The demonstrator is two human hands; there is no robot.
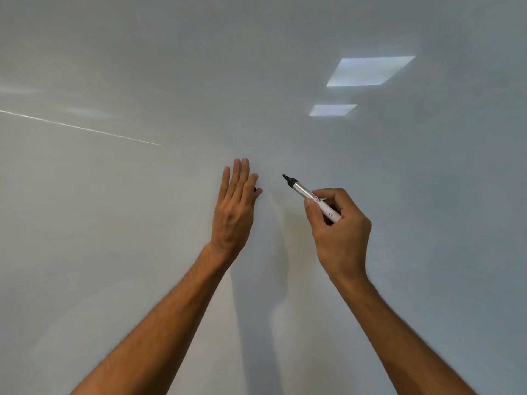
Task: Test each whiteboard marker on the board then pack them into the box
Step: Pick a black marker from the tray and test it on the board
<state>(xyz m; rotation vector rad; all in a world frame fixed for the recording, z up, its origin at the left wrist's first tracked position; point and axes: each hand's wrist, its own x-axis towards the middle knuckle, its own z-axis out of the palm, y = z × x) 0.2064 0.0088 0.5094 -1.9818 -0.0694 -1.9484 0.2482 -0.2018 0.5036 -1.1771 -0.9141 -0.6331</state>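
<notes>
We see even, dim light; two ceiling-light reflections (370, 71) glare upper right on whiteboard (114, 252); soft arm shadows centre; sharp focus.

A small "CE" mark shows on the white barrel of the whiteboard marker (313, 198); its other printing is too blurred to read.

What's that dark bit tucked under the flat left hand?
A small black piece peeks out beside the left hand, which lies flat against the whiteboard. Possibly the marker's cap; the hand hides the rest.
</notes>
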